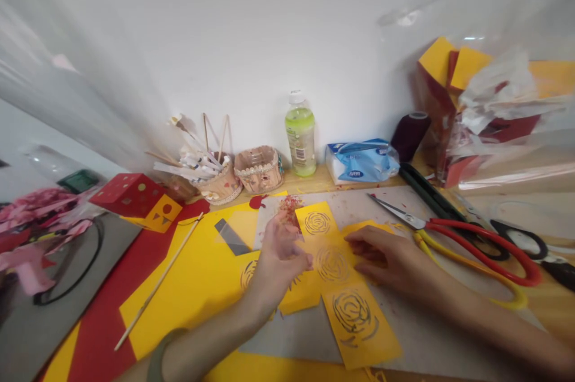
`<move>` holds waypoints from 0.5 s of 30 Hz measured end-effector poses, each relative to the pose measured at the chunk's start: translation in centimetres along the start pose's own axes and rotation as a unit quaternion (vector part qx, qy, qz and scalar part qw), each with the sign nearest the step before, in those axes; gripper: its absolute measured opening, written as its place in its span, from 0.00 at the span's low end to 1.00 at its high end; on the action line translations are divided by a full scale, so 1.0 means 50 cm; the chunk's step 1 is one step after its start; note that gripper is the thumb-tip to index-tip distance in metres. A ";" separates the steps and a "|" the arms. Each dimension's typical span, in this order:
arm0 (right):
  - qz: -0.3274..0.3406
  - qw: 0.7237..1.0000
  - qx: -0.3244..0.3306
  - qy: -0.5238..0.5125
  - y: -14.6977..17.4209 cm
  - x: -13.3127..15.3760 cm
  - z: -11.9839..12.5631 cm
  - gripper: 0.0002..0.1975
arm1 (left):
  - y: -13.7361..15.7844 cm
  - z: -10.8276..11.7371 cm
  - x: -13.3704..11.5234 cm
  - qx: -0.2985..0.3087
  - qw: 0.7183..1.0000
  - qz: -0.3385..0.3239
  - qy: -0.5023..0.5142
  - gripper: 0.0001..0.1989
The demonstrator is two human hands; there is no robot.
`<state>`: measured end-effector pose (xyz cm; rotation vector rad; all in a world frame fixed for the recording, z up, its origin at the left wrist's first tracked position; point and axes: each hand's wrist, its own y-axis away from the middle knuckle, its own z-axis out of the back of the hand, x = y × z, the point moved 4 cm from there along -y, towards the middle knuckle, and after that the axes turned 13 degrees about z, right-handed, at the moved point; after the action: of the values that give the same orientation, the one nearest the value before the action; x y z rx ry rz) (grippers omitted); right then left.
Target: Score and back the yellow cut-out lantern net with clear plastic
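My left hand (283, 250) and my right hand (390, 259) are on either side of a yellow cut paper piece (332, 263) with a swirling rose-like pattern. The left thumb and forefinger close at its left edge. Bent fingers of my right hand are at its right edge. Other yellow pieces with similar cut-out swirls, one beyond it (317, 220) and one nearer (353, 316), line up with it; whether they are joined is unclear. Another patterned yellow piece (305, 295) is partly hidden behind my left hand.
Red-and-yellow-handled scissors (476, 244) and a black cutter (435, 202) lie at right. A thin stick (159, 280) crosses yellow sheets (193, 274) at left. Along the wall stand a decorated box (139, 199), small baskets (259, 169), a bottle (300, 136) and a tissue pack (362, 160).
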<state>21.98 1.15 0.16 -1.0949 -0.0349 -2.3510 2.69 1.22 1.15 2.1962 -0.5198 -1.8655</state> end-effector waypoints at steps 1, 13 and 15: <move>0.009 1.000 -0.003 0.011 0.001 -0.001 -0.001 0.12 | 0.003 -0.001 0.001 -0.007 1.000 -0.002 0.011 0.34; 0.136 0.981 0.023 0.136 0.035 0.035 -0.013 0.20 | 0.002 -0.004 0.048 -0.004 0.999 0.013 -0.039 0.24; 0.169 0.973 0.040 0.153 0.036 0.044 -0.013 0.13 | 0.003 -0.003 0.055 0.008 0.999 0.024 -0.032 0.24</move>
<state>21.22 -1.56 0.94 -0.6329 0.1556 -2.1580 3.19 -0.02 -1.24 2.1205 -0.5971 -1.9179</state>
